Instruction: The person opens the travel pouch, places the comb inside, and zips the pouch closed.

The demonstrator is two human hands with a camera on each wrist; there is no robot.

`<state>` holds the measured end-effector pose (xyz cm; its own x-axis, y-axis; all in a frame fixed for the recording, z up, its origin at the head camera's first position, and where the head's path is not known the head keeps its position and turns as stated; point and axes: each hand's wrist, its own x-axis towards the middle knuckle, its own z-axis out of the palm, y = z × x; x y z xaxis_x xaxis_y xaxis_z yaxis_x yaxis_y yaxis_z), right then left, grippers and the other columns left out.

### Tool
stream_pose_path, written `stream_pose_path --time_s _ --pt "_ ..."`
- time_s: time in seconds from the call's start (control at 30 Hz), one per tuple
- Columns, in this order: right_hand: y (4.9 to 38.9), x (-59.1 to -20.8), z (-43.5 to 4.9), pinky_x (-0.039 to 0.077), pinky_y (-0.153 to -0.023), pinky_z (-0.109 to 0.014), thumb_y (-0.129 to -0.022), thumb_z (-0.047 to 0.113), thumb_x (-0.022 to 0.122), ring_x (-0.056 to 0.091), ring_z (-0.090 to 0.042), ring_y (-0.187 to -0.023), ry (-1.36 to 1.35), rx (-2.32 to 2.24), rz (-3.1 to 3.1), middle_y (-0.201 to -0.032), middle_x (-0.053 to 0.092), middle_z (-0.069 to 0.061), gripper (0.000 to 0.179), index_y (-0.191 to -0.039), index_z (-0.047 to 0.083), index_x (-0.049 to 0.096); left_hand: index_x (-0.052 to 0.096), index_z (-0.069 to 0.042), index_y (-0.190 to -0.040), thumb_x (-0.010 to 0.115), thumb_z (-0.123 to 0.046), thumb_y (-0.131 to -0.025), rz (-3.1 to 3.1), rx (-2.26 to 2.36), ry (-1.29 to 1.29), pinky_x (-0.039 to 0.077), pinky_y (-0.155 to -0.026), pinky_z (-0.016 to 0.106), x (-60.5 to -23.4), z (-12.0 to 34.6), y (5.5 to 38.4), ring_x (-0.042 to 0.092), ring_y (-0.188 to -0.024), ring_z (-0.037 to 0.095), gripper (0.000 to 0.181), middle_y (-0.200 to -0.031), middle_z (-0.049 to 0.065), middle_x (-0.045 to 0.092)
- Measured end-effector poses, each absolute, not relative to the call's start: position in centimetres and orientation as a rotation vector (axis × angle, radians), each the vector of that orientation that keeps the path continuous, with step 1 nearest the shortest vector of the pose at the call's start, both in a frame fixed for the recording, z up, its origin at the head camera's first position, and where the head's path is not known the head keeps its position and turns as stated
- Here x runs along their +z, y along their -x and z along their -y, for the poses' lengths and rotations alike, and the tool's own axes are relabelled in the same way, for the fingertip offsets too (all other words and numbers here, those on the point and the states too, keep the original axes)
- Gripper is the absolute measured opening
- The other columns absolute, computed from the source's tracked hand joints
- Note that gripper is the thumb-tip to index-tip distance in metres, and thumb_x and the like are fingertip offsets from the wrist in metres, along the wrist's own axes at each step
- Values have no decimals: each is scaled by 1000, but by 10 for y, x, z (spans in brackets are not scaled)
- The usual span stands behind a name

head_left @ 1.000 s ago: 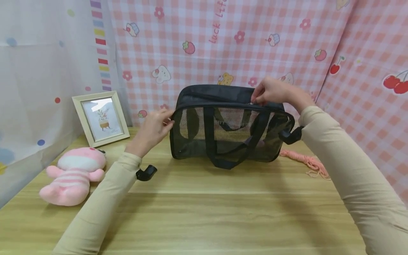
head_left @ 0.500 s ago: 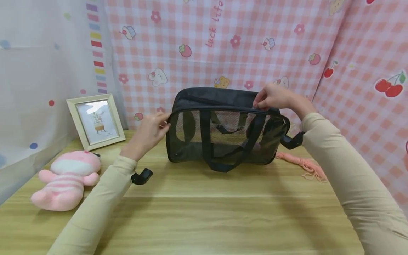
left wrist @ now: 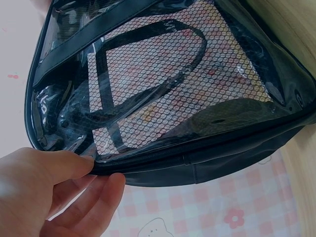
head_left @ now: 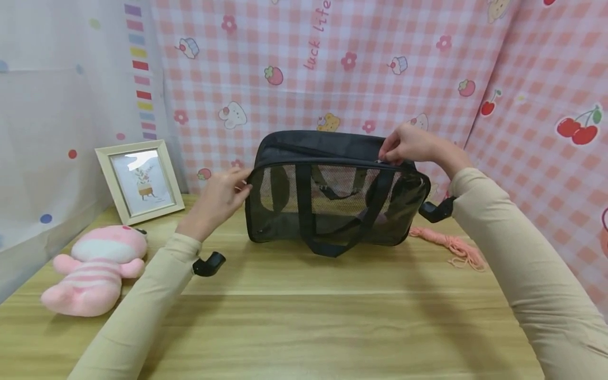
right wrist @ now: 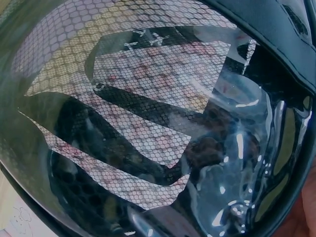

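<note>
A black bag with a clear front panel and black strap handles stands upright on the table in the head view. At its upper left corner my left hand pinches the edge; in the left wrist view the thumb lies on the clear panel's side, with the fingers beneath the seam. On the top right, my right hand pinches a small zipper pull between thumb and fingertips. Clear plastic and mesh fill most of the right wrist view, where only a sliver of that hand shows.
On the wooden table, a pink striped plush toy lies at the left. Behind it a cream picture frame leans upright. A coil of coral-pink cord lies right of the bag. Checked cloth hangs close behind.
My right hand has slid slightly right along the bag's top edge with the zipper pull. The left hand keeps its hold. The whole head view has shifted a little.
</note>
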<state>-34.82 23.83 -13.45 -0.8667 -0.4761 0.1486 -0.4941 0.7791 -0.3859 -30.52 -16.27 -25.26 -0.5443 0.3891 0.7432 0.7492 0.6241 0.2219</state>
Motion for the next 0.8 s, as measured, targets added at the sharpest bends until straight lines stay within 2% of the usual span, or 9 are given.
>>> stream_pose_path --time_s 0.3,0.8 --pt "347 -133 -243 57 -66 -33 -91 4 60 65 -21 -72 -776 608 2919 -86 69 -13 16 -97 -6 70 62 3 -121 62 7 -86 2185 -690 882 57 -64 37 -252 163 305 66 -77 28 35 -102 20 65" --pt "342 -132 -250 57 -64 -34 -91 3 59 65 -22 -72 -771 624 2911 -86 69 -16 16 -97 -8 69 62 2 -122 62 7 -86 2179 -680 893 58 -64 34 -254 163 305 67 -77 27 36 -96 17 65"
